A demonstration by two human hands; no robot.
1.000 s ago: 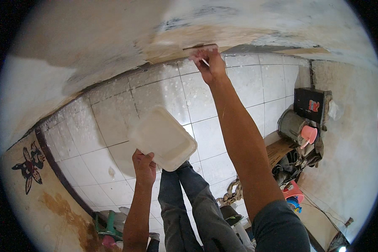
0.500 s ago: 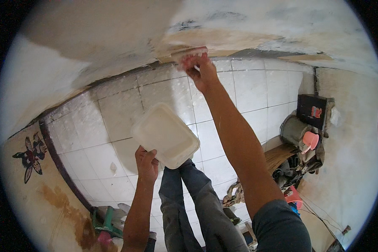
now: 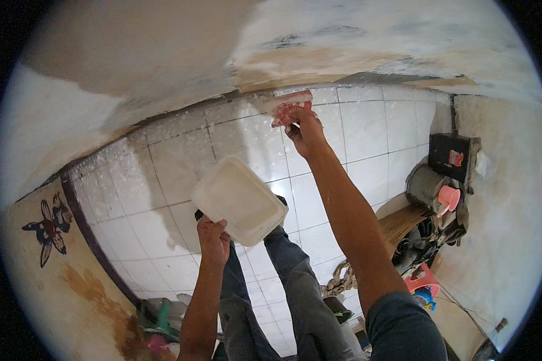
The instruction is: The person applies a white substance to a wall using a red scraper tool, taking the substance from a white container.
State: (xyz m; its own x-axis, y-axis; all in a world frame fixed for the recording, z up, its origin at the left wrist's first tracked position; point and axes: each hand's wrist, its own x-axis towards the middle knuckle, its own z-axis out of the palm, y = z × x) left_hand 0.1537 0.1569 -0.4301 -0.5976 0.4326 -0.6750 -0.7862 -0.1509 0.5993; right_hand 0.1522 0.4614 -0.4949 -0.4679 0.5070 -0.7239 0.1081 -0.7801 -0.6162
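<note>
The left hand [image 3: 214, 234] grips the near edge of a white rectangular tub [image 3: 239, 200], held over the white tiled floor [image 3: 162, 180]. Farther out, the right hand [image 3: 304, 127] is closed on a reddish putty scraper [image 3: 290, 103] pressed where tiles meet the patched wall [image 3: 319, 54]. A pink cup [image 3: 447, 197] sits among clutter at right.

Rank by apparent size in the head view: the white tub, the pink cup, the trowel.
1. White tub, clearly largest, though nearest the camera.
2. Trowel at the wall.
3. Pink cup; close to the trowel in size, so this order is unsure.
</note>
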